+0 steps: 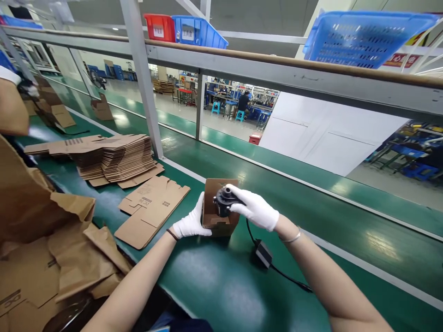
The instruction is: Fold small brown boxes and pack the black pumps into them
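An open cardboard box (pixel 224 229) stands on the green bench, its back flap raised. My left hand (pixel 191 223), in a white glove, grips the box by its left side. My right hand (pixel 256 210), also gloved, pinches a black round motor-like unit (pixel 223 208) with a short stub on top. That unit is at the box's opening; how far it reaches inside I cannot tell. From it a black cable runs down to a small black module (pixel 263 254) on the bench, with a further lead going right.
Flattened cartons (pixel 148 207) lie left of the box, with a taller carton stack (pixel 117 159) behind. Torn brown paper (pixel 79 249) fills the lower left. Beyond a white strip runs a green conveyor (pixel 311 203). Overhead, a rail holds a blue basket (pixel 363 39). A co-worker's arm (pixel 12 106) shows at left.
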The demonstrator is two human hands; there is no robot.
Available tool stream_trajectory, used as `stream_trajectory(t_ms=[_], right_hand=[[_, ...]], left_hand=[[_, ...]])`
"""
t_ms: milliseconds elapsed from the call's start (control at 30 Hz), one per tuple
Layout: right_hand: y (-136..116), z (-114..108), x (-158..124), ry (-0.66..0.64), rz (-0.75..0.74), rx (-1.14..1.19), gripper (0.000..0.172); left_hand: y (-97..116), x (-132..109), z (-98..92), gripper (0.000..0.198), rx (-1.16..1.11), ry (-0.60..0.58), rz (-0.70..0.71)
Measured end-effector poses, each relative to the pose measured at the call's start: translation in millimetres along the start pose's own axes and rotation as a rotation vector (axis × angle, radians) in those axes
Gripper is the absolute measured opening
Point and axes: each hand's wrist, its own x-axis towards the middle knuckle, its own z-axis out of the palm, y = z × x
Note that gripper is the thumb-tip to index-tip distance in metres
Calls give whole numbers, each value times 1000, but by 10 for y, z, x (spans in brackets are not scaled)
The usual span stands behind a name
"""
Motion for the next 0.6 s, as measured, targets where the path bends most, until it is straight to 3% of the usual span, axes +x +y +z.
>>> stream_trajectory(t_ms=[167,333,400,500,600], right_hand=[[-316,-45,468,-482,72,-465,52],[-513,141,846,-825,158,-506,43],[-501,272,982,-848,195,-439,31],[-399,471,1147,-777,278,-303,19],[-267,663,1236,-520,338,-156,27]], left_hand=[[140,33,-19,143,41,-5,-5],[224,20,41,141,71,19,-125],[206,-1,76,141,111,41,-228],[160,-32,104,141,157,52,-350],[123,-49,105,143,178,46,-363]])
